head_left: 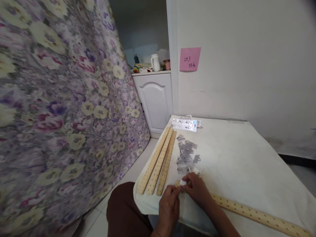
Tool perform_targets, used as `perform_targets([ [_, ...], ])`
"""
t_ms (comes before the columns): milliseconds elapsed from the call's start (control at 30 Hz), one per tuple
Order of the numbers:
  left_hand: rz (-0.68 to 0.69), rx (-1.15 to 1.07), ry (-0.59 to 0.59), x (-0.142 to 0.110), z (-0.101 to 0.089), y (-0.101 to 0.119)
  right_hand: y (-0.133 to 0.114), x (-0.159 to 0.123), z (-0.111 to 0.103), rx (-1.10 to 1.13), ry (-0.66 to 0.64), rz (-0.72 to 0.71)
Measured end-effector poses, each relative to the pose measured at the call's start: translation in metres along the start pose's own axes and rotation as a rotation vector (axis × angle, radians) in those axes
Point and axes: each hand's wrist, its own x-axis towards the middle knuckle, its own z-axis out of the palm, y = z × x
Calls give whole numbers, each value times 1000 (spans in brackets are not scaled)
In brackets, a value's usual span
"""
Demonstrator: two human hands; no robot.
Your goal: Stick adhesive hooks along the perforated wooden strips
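Both hands meet near the table's front edge, fingers closed in a pinch. Between them is a small adhesive hook [183,183], with a pale backing and a bit of dark metal below. My left hand [169,204] grips it from the left, and my right hand [197,190] from the right. Under my hands lies a long wooden strip with rows of holes [254,212], partly hidden by my right forearm. Just beyond my fingers, several clear adhesive hooks [185,153] lie in a loose cluster.
Three more perforated wooden strips [158,164] lie on the left of the cloth-covered table [237,158]. A clear package of hooks [184,124] sits at the far edge. A floral curtain [74,115] hangs at left; a white cabinet [155,98] stands behind.
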Motion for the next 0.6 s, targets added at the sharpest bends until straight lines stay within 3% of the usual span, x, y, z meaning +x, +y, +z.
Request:
perform_targets([
  [600, -60, -41, -26, 0, 2, -1, -1, -2, -2, -28, -7, -18],
])
